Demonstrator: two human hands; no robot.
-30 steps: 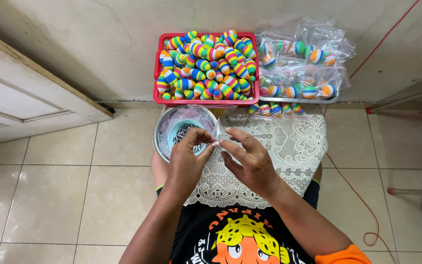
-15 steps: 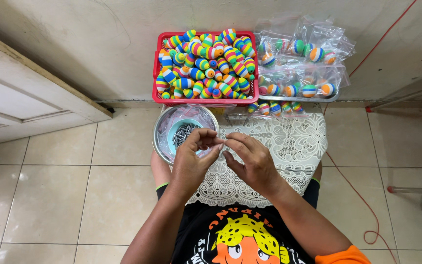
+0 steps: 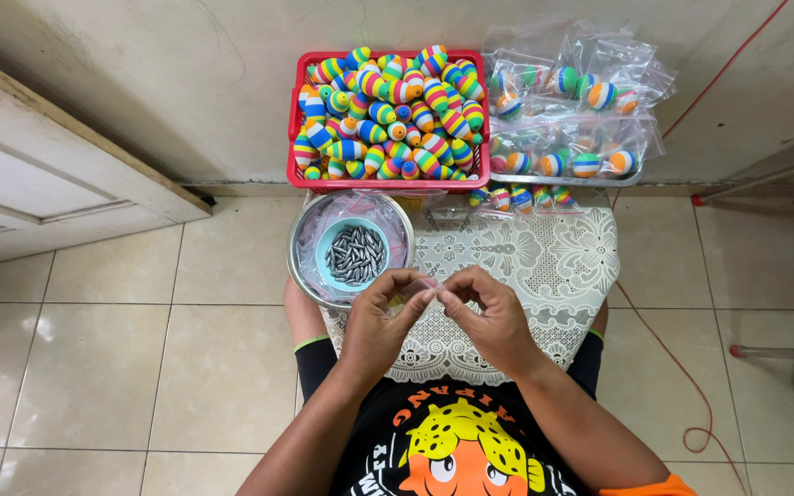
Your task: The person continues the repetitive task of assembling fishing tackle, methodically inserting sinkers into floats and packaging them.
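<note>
Pinching one small clear bag between them, both hands meet above the lace cloth.

Floor: glossy beige square tiles with dark grout. Wall: rough plaster, off-white, stained. White panelled door at left edge. Thin red cord snakes over the floor right, running up the wall. Even, soft light.
</note>
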